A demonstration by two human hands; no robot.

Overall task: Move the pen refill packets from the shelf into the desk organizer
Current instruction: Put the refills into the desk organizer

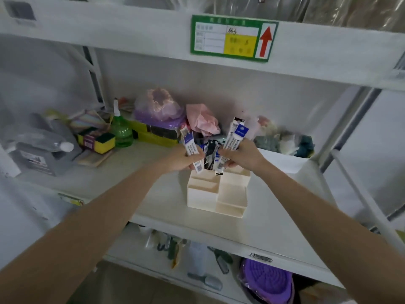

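Note:
A cream desk organizer [219, 194] with several compartments stands on the middle shelf [274, 216]. Right above its back compartments both my hands hold pen refill packets upright. My left hand [179, 160] grips a white and blue packet [191, 148] that leans left. My right hand [243, 154] grips a taller bundle of white and blue packets [235, 134] leaning right. Between the hands several black and blue packets [210, 152] fan out, their lower ends at the organizer's rear opening.
Behind the hands lie a pink bag [201, 119] and a purple bag [157, 108] on a yellow box. A green spray bottle [120, 128], sponges [98, 139] and a grey bag [41, 148] stand at the left. A white bin [282, 160] of cloths sits at the right.

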